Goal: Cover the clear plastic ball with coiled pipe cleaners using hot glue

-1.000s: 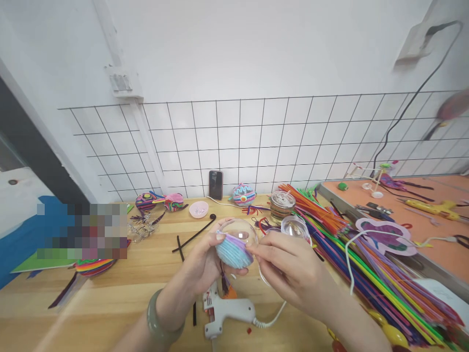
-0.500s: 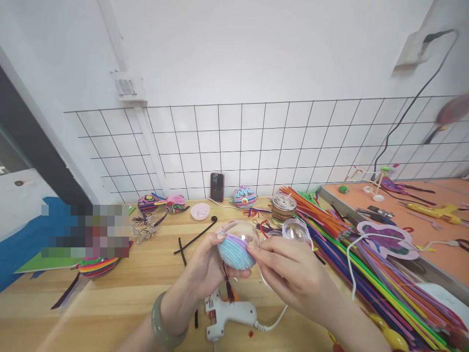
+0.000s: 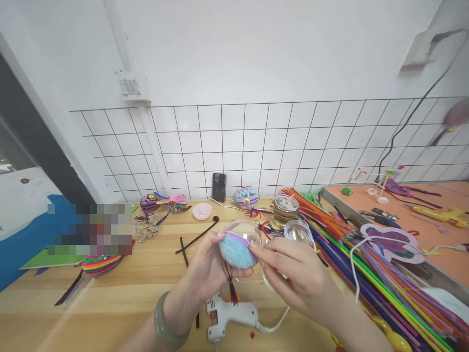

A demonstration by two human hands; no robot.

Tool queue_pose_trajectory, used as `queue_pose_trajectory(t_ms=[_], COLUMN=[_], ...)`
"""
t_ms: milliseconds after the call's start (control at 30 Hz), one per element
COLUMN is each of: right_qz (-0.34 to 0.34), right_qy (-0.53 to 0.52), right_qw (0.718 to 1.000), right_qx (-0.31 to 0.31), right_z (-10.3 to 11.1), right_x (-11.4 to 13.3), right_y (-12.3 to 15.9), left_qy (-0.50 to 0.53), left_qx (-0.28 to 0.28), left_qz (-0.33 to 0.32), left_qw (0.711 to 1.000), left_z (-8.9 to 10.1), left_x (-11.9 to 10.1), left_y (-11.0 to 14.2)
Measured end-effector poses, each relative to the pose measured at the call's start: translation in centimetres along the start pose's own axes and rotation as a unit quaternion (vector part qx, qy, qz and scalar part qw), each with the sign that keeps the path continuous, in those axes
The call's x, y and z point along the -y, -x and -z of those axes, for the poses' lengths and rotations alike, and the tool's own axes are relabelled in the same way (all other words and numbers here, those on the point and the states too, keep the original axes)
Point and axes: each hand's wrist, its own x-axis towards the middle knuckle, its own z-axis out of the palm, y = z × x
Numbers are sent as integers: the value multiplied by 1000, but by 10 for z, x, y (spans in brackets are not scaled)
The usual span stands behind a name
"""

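Note:
My left hand [image 3: 207, 266] is wrapped round a clear plastic ball [image 3: 239, 252] from the left and below. Rows of fuzzy light blue pipe cleaner cover its lower half, and a purple strip [image 3: 240, 239] runs along their upper edge; the top is bare and see-through. The fingertips of my right hand [image 3: 298, 271] are pinched on the end of the purple strip at the ball's right side. A dark tassel [image 3: 233, 292] hangs beneath the ball. Under it, a white glue gun [image 3: 234, 313] lies on the table.
Black pipe cleaners [image 3: 196, 239] lie left of my hands. Behind stand a pink dish [image 3: 202, 211], a phone [image 3: 219, 187], a striped ball [image 3: 246, 198] and a lidded cup [image 3: 286, 209]. A clear half shell [image 3: 298, 231] and bundled pipe cleaners [image 3: 366, 274] are on the right.
The whole view has shifted slightly, so things sit a little further right. Both hands keep nearly the same hold on the ball, and the tassel below it shows more fully.

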Motion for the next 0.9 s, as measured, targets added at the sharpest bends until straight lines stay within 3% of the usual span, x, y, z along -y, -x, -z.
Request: queue_pose_trajectory(t_ms=[433,767,900], right_qz=[-28,-26,-38], right_qy=[-45,-16,16], right_qw=[998,999,999], right_qx=[18,17,29], right_z=[-1,-4,-6], right_x=[-2,-5,-9], right_y=[2,3,5], left_qy=[53,25,3], left_qx=[4,-26,-70], left_qz=[14,4,-26], left_qw=[998,999,997], left_z=[0,-2,-3], left_x=[4,6,10], left_y=[-3,-2,-5])
